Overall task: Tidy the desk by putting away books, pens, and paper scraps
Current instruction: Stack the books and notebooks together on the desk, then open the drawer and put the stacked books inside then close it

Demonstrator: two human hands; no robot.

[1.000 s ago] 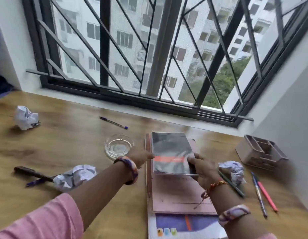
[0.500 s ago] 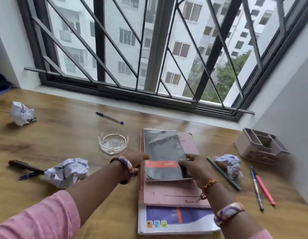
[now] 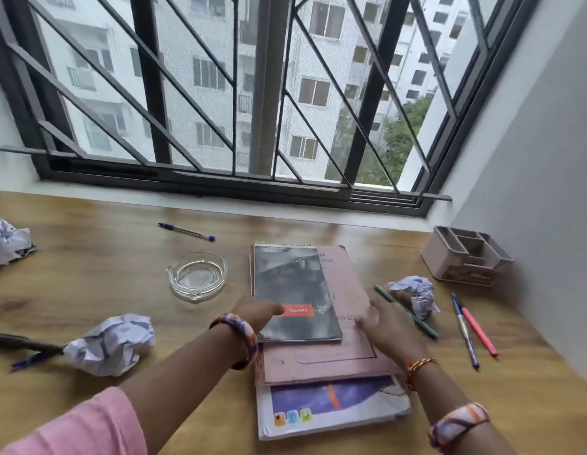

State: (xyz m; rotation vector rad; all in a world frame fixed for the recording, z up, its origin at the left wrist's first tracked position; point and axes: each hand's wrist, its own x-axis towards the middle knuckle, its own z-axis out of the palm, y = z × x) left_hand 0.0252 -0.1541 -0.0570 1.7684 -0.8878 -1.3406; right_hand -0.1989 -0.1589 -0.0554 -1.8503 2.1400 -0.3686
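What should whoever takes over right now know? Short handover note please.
Left hand: open, fingers resting on the grey notebook.
Right hand: open, over the pink book, holding nothing.
Books: three stacked mid-desk, grey on pink on the white book.
Left to do: three paper balls and every pen, such as the green pen, lie loose; the organiser looks empty.

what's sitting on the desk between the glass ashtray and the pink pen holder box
In the head view, the stack of books, with both hands on it, then a green pencil and a crumpled paper ball lie between glass ashtray and pen holder.
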